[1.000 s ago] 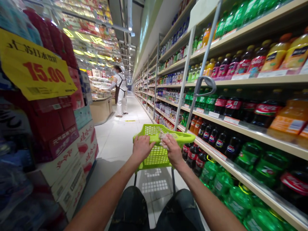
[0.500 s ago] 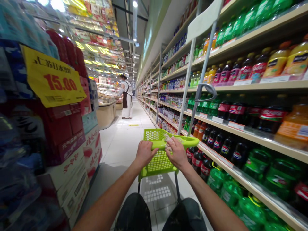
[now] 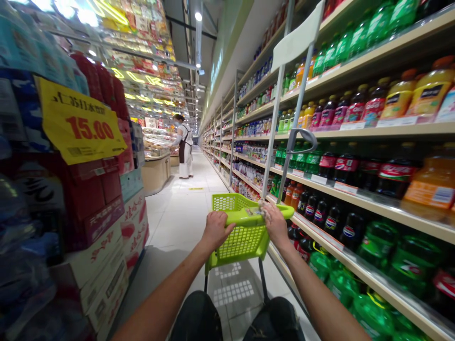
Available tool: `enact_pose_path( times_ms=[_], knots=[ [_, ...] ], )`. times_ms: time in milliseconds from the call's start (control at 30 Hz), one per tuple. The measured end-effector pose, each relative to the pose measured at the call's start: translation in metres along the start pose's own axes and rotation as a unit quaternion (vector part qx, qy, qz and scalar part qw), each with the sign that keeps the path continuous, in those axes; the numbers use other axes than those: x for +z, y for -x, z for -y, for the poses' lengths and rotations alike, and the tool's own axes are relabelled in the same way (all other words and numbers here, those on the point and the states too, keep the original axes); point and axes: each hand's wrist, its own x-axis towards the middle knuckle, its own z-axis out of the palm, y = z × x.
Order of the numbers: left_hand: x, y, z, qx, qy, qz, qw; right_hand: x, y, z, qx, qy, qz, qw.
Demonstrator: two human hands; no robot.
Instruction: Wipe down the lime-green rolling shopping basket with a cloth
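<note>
A lime-green shopping cart (image 3: pixel 241 248) with a perforated basket stands in front of my knees. My left hand (image 3: pixel 216 229) is closed round the left end of its green handle (image 3: pixel 245 217). On the right part of the handle, my right hand (image 3: pixel 276 224) presses a crumpled whitish cloth (image 3: pixel 263 208), mostly hidden under the fingers. What the basket holds, if anything, cannot be made out.
Shelves of drink bottles (image 3: pixel 350 225) line the right side. A metal frame with a white panel (image 3: pixel 298 35) stands against them. Stacked drink cartons (image 3: pixel 103 265) and a yellow price sign (image 3: pixel 83 121) are close on the left. Farther along the aisle, a person in an apron (image 3: pixel 185 147) stands by a counter (image 3: pixel 156 173).
My right hand has slid to the right along the handle with the cloth. My left hand keeps its hold at the left end. The view has shifted slightly.
</note>
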Motion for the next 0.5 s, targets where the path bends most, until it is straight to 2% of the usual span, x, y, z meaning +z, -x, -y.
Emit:
enact_pose_path(
  times_ms=[67,100,200,267,433,500],
  knots=[
    [0.001,0.000,-0.003,-0.004,-0.003,-0.005,1.000,0.002,-0.001,0.006,0.013,0.001,-0.007,1.000],
    [0.001,-0.001,-0.004,-0.004,-0.005,-0.007,1.000,0.004,0.000,0.015,-0.001,-0.005,0.003,1.000],
    [0.002,-0.002,-0.004,0.002,-0.007,-0.003,1.000,0.012,0.005,0.042,-0.093,-0.030,0.062,0.993],
    [0.000,-0.002,-0.001,0.015,-0.005,0.007,1.000,0.012,0.005,0.042,-0.115,-0.033,0.080,0.990],
    [-0.002,0.000,0.005,0.027,-0.006,0.018,0.999,-0.003,-0.002,-0.004,0.023,0.004,0.008,1.000],
    [-0.001,0.000,0.003,0.018,-0.008,0.013,1.000,-0.003,0.000,-0.001,0.022,0.000,0.008,1.000]
  ],
)
